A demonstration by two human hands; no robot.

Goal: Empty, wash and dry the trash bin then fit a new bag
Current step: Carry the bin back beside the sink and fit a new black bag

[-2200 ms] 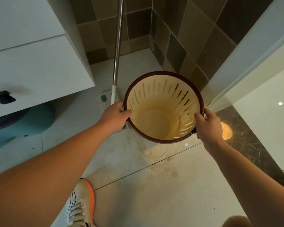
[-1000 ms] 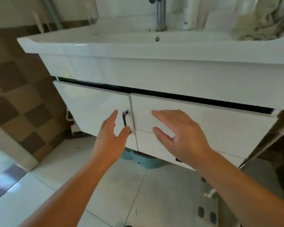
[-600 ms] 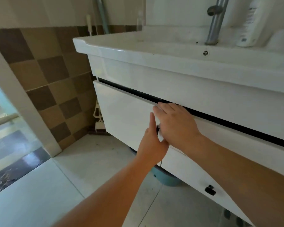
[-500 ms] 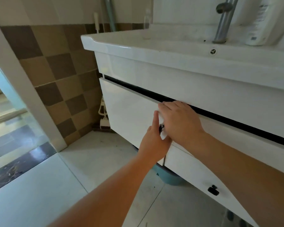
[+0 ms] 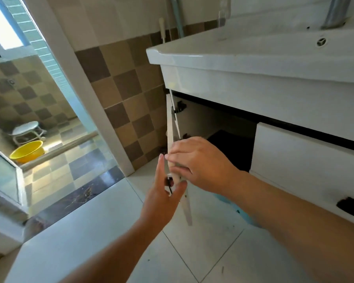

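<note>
Centre frame: your left hand (image 5: 164,198) and right hand (image 5: 200,162) both clamp the open white cabinet door's (image 5: 173,144) edge, fingers closed round it.

I see a glossy white cabinet door (image 5: 170,127) with a smooth lacquered look, glazed ceramic basin rim (image 5: 253,58) catching light, matt brown and tan wall tiles (image 5: 123,94), polished pale floor tiles (image 5: 202,252), a shiny yellow plastic basin (image 5: 27,151), brushed metal faucet stem (image 5: 335,13)

Bright daylight from the window (image 5: 6,31) at left, dim cabinet interior (image 5: 231,148), wide-angle edge bending, slight blur.
</note>
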